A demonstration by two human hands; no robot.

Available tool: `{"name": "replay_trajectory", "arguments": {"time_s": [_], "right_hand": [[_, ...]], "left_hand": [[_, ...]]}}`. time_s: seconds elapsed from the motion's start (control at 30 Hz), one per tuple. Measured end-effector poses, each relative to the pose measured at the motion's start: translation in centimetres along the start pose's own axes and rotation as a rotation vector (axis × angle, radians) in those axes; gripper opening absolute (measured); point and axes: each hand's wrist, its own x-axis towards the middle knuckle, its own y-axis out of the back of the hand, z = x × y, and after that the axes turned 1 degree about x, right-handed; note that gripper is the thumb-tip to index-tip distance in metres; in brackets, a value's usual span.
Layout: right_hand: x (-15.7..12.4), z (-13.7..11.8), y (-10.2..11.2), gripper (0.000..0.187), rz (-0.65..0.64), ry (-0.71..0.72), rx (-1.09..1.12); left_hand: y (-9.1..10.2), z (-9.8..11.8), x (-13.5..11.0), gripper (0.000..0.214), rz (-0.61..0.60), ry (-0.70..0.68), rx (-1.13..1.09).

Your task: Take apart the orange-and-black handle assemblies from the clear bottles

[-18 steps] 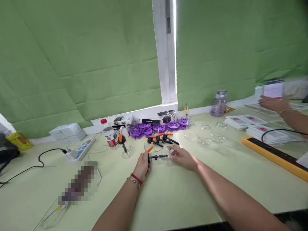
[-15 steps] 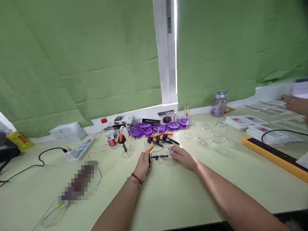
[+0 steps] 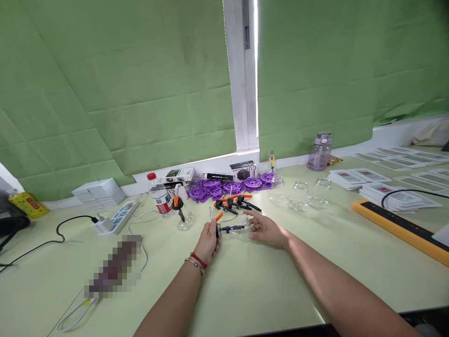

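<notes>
My left hand is closed round the black sprayer head of a clear glass bottle lying on its side in the air over the table. An orange trigger sticks up beside my thumb, and a dark tube runs inside the glass. At the bottle's base is my right hand, its fingers curved round the end. Beyond lie several black-and-orange sprayer heads. A similar bottle with a sprayer head on it stands to the left.
Several clear glass bottles stand at right, near a yellow-orange bar and stacked cards. Purple wheel-like parts, a water bottle and boxes line the back. A power strip with cables is left.
My right hand's fingers have spread and shifted at the bottle's base. The bottle stays nearly in place in my left hand. Another person's hand at far right has left the view.
</notes>
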Motion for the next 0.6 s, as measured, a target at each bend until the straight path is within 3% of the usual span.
{"name": "replay_trajectory", "arguments": {"time_s": [0.1, 0.27, 0.6], "right_hand": [[0.1, -0.5, -0.3, 0.075, 0.034, -0.022, -0.066], [0.1, -1.8, -0.6, 0.042, 0.103, 0.071, -0.287], [0.0, -1.0, -0.6, 0.068, 0.072, 0.001, -0.106]], "left_hand": [[0.0, 0.1, 0.0, 0.051, 0.007, 0.011, 0.008], [-0.1, 0.1, -0.2, 0.052, -0.006, -0.013, 0.017], [-0.2, 0.1, -0.2, 0.053, 0.009, -0.014, 0.028]]}}
